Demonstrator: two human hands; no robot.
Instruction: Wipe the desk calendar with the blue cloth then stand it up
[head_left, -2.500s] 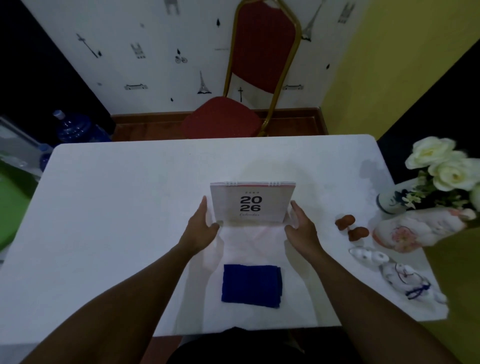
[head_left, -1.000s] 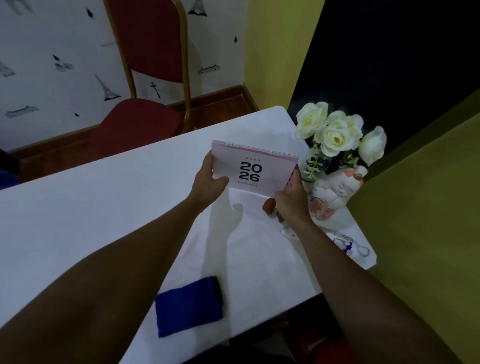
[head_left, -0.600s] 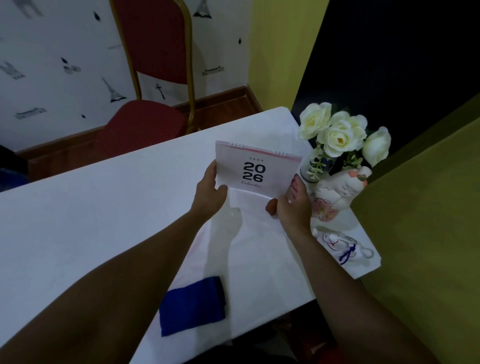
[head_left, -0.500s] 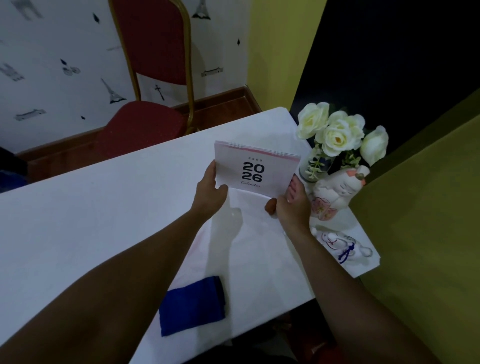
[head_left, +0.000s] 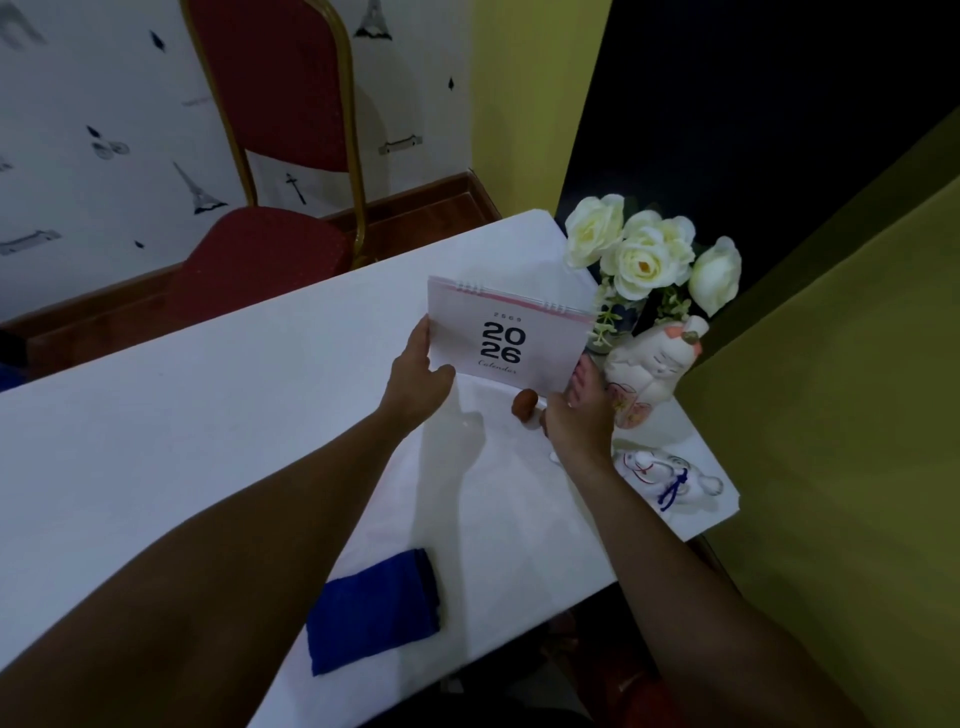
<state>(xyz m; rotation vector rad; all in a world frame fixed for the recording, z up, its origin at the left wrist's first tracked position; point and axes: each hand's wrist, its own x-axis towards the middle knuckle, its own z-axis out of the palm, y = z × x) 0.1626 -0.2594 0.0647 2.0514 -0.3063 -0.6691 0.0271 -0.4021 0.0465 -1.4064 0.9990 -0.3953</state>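
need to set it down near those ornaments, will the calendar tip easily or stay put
The desk calendar looks like thin card on wire rings, so probably light and easily tipped. Left hand and right hand pinch just its lower corners, hinting it stays stiff.

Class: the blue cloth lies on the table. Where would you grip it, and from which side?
Probably pinch the cloth's right-hand edge, coming from above: it lies flat and folded on the table, and that edge looks thickest and is clear of the forearms.

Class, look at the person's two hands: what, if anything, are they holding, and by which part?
Both hold the desk calendar: left hand at its lower left edge, right hand at its lower right corner.
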